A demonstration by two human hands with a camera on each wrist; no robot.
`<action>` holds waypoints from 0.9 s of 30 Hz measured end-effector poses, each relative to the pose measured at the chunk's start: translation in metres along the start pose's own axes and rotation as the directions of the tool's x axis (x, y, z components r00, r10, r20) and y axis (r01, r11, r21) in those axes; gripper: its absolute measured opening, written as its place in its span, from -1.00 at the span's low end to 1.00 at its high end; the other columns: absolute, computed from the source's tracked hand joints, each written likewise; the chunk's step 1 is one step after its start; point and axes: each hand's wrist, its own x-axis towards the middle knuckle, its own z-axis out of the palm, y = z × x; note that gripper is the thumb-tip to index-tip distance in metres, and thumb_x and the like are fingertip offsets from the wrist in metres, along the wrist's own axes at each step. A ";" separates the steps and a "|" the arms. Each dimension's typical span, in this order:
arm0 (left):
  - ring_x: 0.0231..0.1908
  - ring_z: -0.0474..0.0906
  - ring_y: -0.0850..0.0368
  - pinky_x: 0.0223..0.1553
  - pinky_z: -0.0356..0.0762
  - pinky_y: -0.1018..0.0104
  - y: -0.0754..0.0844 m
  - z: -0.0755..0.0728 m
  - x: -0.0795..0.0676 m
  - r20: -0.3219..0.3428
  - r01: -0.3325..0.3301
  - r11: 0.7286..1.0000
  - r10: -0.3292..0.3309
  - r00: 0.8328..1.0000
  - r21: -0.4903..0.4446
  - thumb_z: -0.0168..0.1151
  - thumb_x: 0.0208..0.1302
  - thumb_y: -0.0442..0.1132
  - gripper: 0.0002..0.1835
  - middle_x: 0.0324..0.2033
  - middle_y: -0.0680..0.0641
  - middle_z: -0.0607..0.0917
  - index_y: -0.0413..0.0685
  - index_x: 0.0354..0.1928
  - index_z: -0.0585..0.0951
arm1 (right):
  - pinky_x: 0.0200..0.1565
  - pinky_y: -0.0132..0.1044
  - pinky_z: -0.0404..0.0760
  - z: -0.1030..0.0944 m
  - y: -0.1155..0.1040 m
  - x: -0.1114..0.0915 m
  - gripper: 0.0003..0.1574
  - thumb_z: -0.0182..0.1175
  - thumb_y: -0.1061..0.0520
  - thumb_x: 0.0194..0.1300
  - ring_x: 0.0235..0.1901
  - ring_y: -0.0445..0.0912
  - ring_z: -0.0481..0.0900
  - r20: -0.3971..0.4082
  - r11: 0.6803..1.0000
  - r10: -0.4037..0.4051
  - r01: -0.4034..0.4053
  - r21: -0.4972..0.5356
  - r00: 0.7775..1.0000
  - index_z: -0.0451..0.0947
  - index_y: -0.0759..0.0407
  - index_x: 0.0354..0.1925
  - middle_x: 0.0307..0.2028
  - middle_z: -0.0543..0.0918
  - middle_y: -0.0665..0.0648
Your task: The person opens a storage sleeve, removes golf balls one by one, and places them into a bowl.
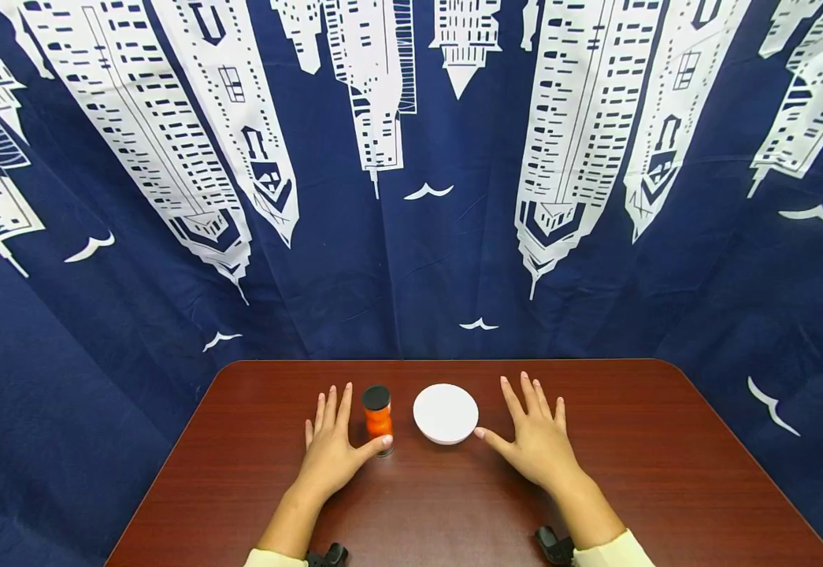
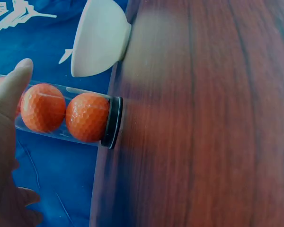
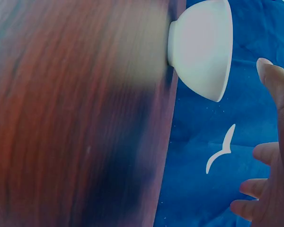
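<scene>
A clear tube of orange golf balls [image 1: 378, 419] with a dark cap stands upright on the table, left of a white bowl [image 1: 445, 414]. My left hand [image 1: 331, 461] is beside the tube, fingers spread and straight, its thumb overlapping the tube's lower part in the head view. Two dimpled balls [image 2: 43, 109] show plainly through the tube in the left wrist view, with another partly hidden behind the thumb. To the right of the bowl, my right hand [image 1: 543, 455] holds nothing, fingers spread. Its thumb [image 3: 273, 78] points toward the bowl, a gap between them in the right wrist view.
The reddish-brown wooden table [image 1: 446, 516] has rounded far corners. Directly behind it hangs a dark blue cloth [image 1: 446, 276] printed with white buildings and birds. Dark devices [image 1: 554, 545] are strapped at both wrists, beside pale sleeves.
</scene>
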 end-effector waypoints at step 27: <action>0.05 0.65 -0.03 0.06 0.65 0.00 0.010 0.014 0.004 -0.087 -0.106 0.937 0.081 0.993 -0.334 0.40 0.25 0.11 -0.24 0.09 -0.18 0.68 -0.02 0.39 0.37 | 0.38 0.33 0.27 -0.003 -0.024 -0.004 0.07 0.33 -0.26 0.30 0.48 0.22 0.25 -0.131 0.962 -0.192 0.213 0.171 0.972 0.09 -0.04 0.58 0.53 0.23 0.22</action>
